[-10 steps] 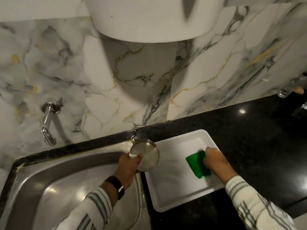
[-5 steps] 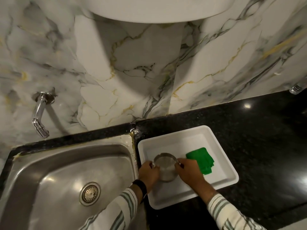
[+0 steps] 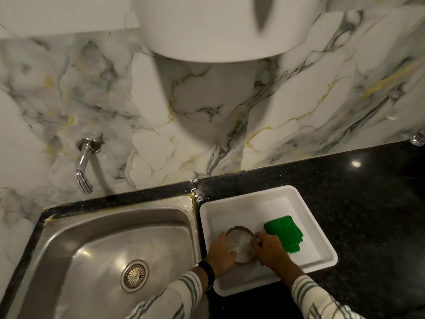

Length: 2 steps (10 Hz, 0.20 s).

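Observation:
A small round steel bowl sits in the white tray on the black counter. My left hand grips the bowl's left rim and my right hand grips its right rim, so part of the bowl is hidden. A folded green scrub cloth lies in the tray just right of my right hand, untouched.
A steel sink with a round drain lies left of the tray. A chrome tap juts from the marble wall above it. A white rounded fixture hangs overhead. Black granite counter spreads to the right.
A second ago my left hand held the bowl over the sink's corner while my right gripped the green cloth. The cloth now lies free and both hands hold the bowl down in the tray.

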### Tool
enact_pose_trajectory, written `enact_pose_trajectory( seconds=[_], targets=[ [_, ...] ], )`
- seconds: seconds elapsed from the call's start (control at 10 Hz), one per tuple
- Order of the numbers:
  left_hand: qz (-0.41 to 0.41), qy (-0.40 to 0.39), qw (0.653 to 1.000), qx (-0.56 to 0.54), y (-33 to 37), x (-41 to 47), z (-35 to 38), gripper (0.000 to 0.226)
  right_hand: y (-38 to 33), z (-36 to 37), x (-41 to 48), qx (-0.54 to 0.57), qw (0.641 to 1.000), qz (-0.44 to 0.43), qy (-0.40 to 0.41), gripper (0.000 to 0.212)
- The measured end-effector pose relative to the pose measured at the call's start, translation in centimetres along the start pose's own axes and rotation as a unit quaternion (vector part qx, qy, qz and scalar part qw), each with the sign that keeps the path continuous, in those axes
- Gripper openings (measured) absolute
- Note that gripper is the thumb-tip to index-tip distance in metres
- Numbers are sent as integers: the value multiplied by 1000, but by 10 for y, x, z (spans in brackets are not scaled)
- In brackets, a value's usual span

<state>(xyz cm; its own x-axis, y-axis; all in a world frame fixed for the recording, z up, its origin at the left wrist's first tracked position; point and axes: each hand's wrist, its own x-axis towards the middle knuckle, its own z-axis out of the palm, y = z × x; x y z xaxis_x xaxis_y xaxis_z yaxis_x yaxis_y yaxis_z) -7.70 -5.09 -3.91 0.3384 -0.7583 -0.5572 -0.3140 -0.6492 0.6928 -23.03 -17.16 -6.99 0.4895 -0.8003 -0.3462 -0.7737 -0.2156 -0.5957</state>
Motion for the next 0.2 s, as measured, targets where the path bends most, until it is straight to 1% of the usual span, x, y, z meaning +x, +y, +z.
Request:
enact_pose_trajectory(
  seconds=[0.1,0.2],
  targets=[
    [36,36,998,31,-3,-9,-13,76,-8,-6,-5,-33,999,5,6,40],
    [73,115,990,-36,-11,-33,-49,69,-29,-22,-20,-121,991,-54,30,44]
  ],
)
